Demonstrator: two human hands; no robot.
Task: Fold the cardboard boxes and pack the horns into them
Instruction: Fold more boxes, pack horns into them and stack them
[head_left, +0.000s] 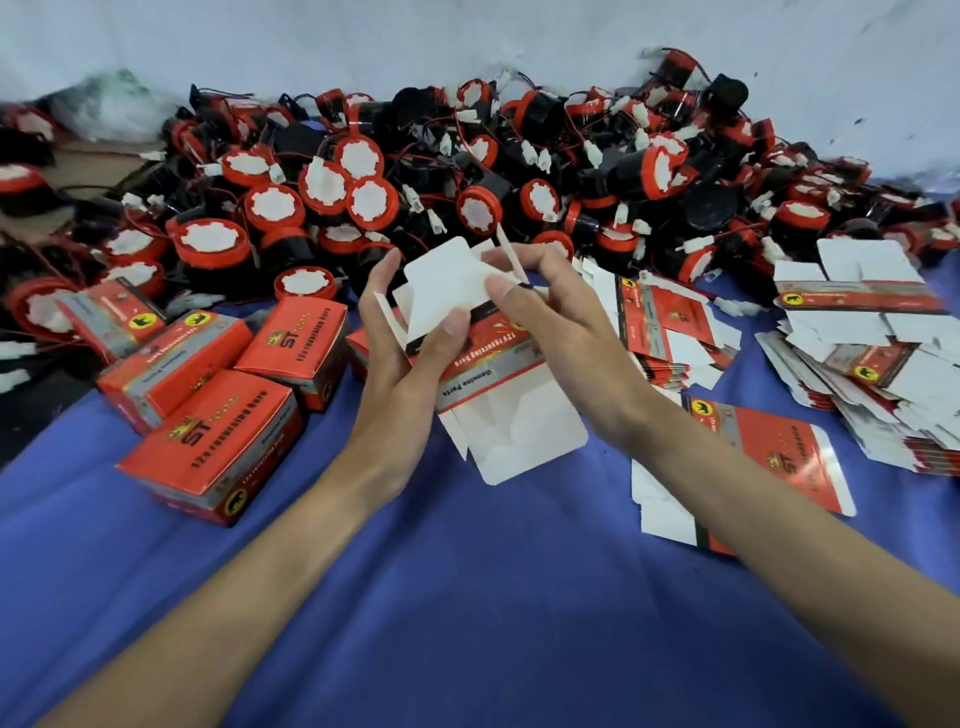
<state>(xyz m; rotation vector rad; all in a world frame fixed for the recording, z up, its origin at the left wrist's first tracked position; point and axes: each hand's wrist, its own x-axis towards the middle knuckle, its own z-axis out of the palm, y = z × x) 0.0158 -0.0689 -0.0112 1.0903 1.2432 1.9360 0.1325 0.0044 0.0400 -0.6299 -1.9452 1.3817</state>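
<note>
Both hands mid-fold on one carton blank (483, 358), held up over blue cloth (467, 597). Left hand (410, 358) curled round its left edge, thumb pressing top flap. Right hand (550, 322) pinches right side, fingers bent, probably squaring it up. Bottom flaps hang open. Horn pile (415, 171) right behind, easy reach. Finished boxes (213, 447) parked left, flat blanks (883, 364) stacked right, looks like assembly-line flow.

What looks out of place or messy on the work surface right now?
Nothing looks damaged. The flat box blanks on the right have slid into a loose, fanned heap rather than a square stack, and the horns lie in a tangled pile with wires crossing. Both hands hold one unfolded box.
</note>
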